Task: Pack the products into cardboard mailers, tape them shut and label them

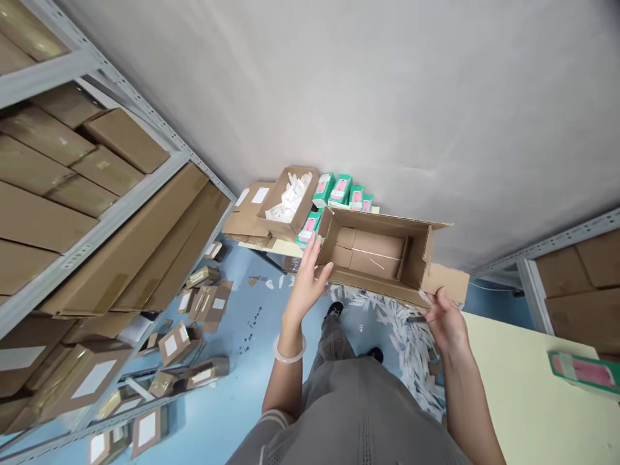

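A pale table (pixel 523 387) stands at the right, within the right arm's reach; the long carton (pixel 382 227) is held mouth-up before the torso, apparently to expose its interior. The left hand (pixel 309 274), fingers extended, braces the carton's left end, while the right hand (pixel 445 320) pinches its near-right corner at the flap (pixel 448 282), presumably for balanced support. Green-and-pink boxes (pixel 341 187) stand beyond it, close to the wall (pixel 387 97), likely for compact storage.
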Available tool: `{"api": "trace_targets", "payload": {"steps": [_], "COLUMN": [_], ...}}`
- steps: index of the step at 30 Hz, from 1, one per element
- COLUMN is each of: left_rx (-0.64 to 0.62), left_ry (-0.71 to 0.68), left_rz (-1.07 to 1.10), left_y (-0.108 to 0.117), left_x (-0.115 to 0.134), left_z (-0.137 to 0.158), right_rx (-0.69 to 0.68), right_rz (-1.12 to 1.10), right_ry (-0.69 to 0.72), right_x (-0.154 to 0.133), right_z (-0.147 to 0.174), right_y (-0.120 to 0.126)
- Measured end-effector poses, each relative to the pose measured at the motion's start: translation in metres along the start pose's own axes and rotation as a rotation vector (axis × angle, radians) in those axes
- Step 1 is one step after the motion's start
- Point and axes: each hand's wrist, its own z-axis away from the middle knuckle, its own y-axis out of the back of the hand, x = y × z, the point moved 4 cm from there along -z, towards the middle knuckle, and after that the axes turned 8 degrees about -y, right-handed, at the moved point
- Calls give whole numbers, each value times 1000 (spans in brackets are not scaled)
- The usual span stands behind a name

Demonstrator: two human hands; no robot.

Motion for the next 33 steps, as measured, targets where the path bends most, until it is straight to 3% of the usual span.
{"api": "trace_targets", "payload": {"steps": [6,10,15,19,22,26,29,33], "left_rx": [57,-21,-104,-78,-109,-332,-489,-659], "left_ry": [-34,-91,-162,-99,32,162,252,372], "left_rz": [-15,-48,-129,-159,-223,-377,-446,-445], "left_y": [53,81,116,130,119,81,51,18], "left_x": [-56,-98,-155,-226,-290,-358,-389,-412], "left_z": [-44,-82,-122,-152,-176,-204,-214,-212], "right_rx": [-26,52,153,236,328,413,449,431], "right_rz": [48,63,85,132,160,193,205,197], "right_ry": [43,105,144,159,197,230,250,278], "right_x": [10,22,27,28,31,33,33,32], "right_z": [-26,-40,-54,-55,-51,-48,-45,-43], "right_y": [-97,-144,-173,-176,-175,-180,-188,-198]}}
